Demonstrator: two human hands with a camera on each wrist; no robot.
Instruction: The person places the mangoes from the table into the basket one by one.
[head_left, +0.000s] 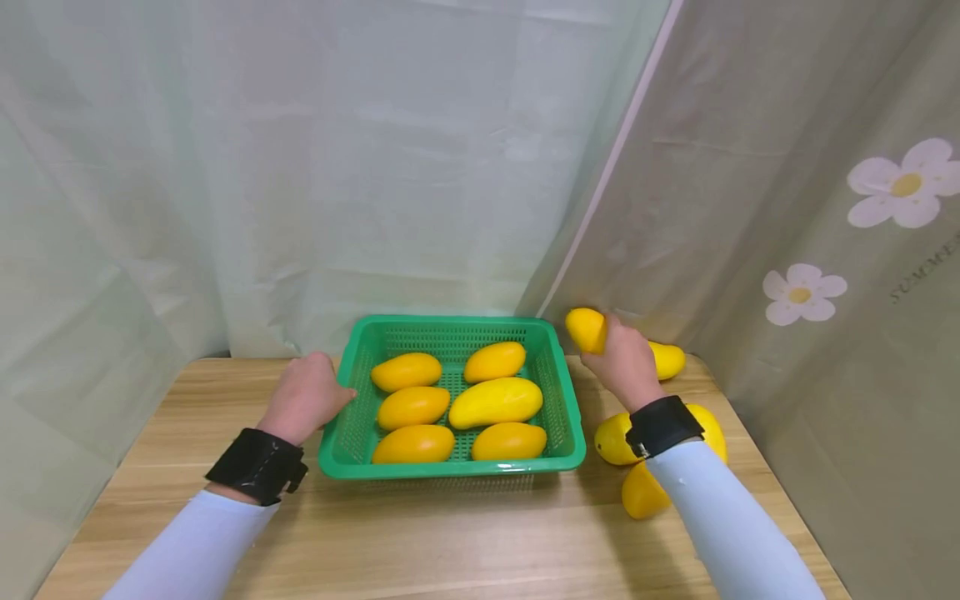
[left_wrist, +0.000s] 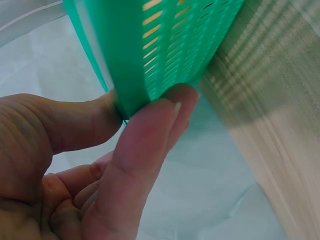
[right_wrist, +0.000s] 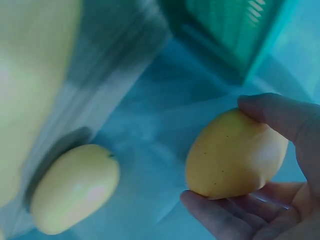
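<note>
A green plastic basket (head_left: 450, 472) stands on the table with several yellow mangoes in two columns, among them a long paler mango (head_left: 497, 402). My left hand (head_left: 309, 398) pinches the basket's left rim; in the left wrist view the thumb (left_wrist: 85, 125) lies on one side of the rim and the fingers on the other. Right of the basket, my right hand (head_left: 624, 360) grips a mango (right_wrist: 237, 155) between thumb and fingers, raised above the table in the right wrist view. Behind that hand a further mango (head_left: 667, 360) lies at the table's back right.
More mangoes, such as the front one (head_left: 643, 492), lie on the table right of the basket, partly hidden by my right wrist. Pale curtains (head_left: 420, 167) hang behind the wooden table (head_left: 465, 542), and a flowered curtain (head_left: 750, 208) borders its right side.
</note>
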